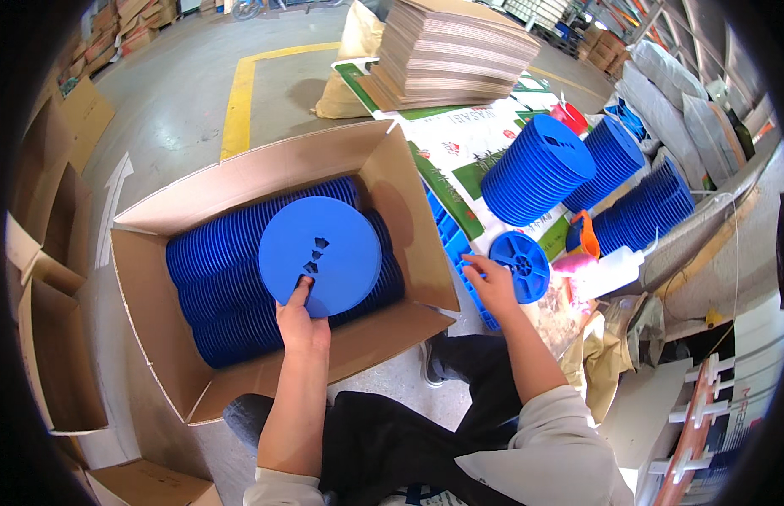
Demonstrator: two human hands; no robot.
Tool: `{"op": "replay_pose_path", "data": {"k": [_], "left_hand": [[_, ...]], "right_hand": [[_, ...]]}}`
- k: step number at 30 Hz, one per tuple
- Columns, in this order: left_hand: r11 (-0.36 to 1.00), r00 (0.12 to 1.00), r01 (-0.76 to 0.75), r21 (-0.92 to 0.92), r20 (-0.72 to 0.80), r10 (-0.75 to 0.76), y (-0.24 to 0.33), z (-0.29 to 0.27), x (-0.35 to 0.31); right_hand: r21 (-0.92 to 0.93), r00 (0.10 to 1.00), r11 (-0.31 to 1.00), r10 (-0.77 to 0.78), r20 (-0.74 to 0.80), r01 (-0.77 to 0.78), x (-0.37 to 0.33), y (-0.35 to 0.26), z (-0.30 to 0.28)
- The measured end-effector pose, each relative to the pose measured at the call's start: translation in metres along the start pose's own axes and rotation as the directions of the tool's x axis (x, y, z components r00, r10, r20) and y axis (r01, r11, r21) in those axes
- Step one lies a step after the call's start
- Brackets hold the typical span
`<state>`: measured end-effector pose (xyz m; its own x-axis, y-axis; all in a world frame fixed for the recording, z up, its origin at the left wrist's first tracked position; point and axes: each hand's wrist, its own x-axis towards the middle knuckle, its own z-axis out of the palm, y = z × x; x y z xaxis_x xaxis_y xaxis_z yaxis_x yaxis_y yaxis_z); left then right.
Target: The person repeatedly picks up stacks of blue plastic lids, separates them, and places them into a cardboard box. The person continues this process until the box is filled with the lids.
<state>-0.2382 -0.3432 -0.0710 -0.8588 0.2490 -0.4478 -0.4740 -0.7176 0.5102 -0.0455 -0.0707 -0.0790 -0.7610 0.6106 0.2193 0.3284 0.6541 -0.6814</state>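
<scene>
My left hand (303, 325) grips a flat round blue plastic disc (350, 244) by its lower edge, the thumb at a cut-out near its middle. The disc is tilted above an open cardboard box (160, 358), which holds rows of similar blue discs (232, 333) standing on edge. My right hand (493, 287) is over the table side, its fingers apart and pointing left, with nothing seen in them. Beside it lies a blue spoked disc (528, 274), spokes facing up; whether the hand touches it I cannot tell.
Stacks of blue discs (527, 181) stand on the table right of the box. Near them are an orange-handled tool (584, 236) and a white squeeze bottle (615, 271). Flat cardboard sheets (451, 59) are piled behind. More open boxes (63, 354) line the left.
</scene>
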Motion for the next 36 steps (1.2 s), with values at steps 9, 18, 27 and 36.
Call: {"op": "replay_pose_path", "data": {"k": [9,18,27,36], "left_hand": [[0.994,0.988,0.014,-0.111,0.152,0.003,-0.018,0.018,-0.015],[0.92,0.909,-0.355,-0.166,0.17,0.381,-0.006,0.047,-0.029],[0.897,0.833,-0.393,-0.203,0.333,0.441,0.041,0.023,-0.017],[0.898,0.862,-0.392,-0.2,0.261,0.435,0.076,0.023,-0.049]], "right_hand": [[0.118,0.984,0.991,-0.034,-0.173,0.055,-0.013,-0.015,0.007],[0.449,0.938,0.825,-0.275,-0.211,0.343,0.032,-0.167,0.097],[0.072,0.248,0.239,-0.896,-0.368,0.968,0.008,-0.215,0.106],[0.549,0.869,0.676,-0.424,-0.256,0.492,0.024,-0.236,0.138]]}}
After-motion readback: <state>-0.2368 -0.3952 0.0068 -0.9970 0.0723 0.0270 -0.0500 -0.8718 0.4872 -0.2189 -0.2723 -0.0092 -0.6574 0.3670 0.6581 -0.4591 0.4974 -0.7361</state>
